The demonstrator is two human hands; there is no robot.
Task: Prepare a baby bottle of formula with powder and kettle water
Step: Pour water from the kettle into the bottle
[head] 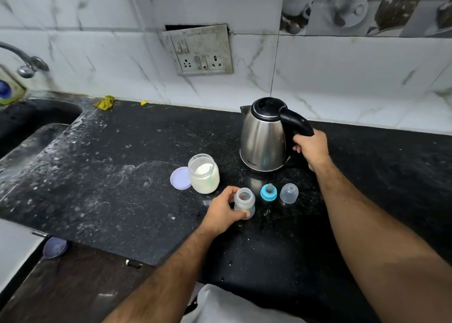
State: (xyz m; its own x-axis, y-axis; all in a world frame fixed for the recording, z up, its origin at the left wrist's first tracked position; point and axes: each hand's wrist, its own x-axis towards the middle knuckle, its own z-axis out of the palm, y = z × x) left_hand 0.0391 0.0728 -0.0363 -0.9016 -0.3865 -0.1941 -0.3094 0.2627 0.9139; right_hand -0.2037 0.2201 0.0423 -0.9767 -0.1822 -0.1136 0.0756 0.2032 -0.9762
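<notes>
A small translucent baby bottle [245, 201] stands open on the black counter [110, 176], and my left hand [223, 211] grips its side. My right hand [311, 149] grips the black handle of a steel kettle [263, 139], which stands on the counter behind the bottle with its lid down. An open glass jar of white powder [204, 173] stands left of the kettle, its lilac lid [180, 178] lying beside it. The blue nipple ring [268, 192] and the clear bottle cap [289, 193] sit just right of the bottle.
A sink [36, 119] with a tap [27, 63] lies at the far left. A socket panel [199, 50] hangs on the tiled wall. A yellow cloth [105, 102] lies at the counter's back edge. The counter's front edge runs diagonally at the lower left.
</notes>
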